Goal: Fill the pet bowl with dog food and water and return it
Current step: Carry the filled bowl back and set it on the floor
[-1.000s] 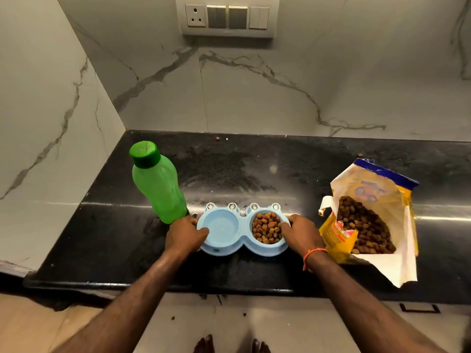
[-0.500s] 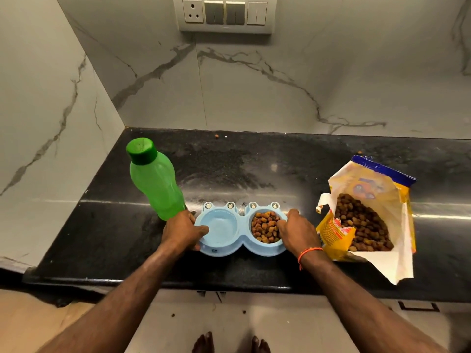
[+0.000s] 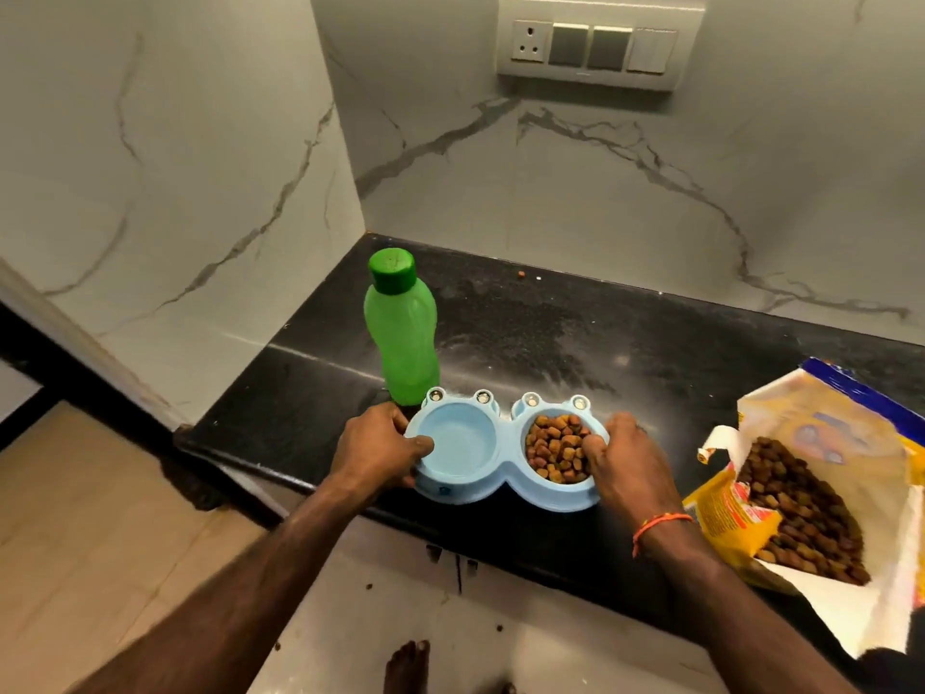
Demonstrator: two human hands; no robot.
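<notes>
Light blue double pet bowl (image 3: 500, 485) at front edge of black counter (image 3: 650, 353), left hand (image 3: 373, 450) fingers grasping left rim, right hand (image 3: 628, 468) fingers grasping right rim, dog food (image 3: 555, 453) in right compartment, green bottle (image 3: 400, 333) upright just behind bowl, open food bag (image 3: 821, 493) at right.

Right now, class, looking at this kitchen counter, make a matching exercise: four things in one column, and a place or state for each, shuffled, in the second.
Things:
1. green bottle
2. left compartment of the pet bowl
3. right compartment
4. food bag

States:
A. torn open, kibble showing
B. capped, upright
C. full of kibble
D. no kibble inside

Pairs: 1-B, 2-D, 3-C, 4-A
</notes>
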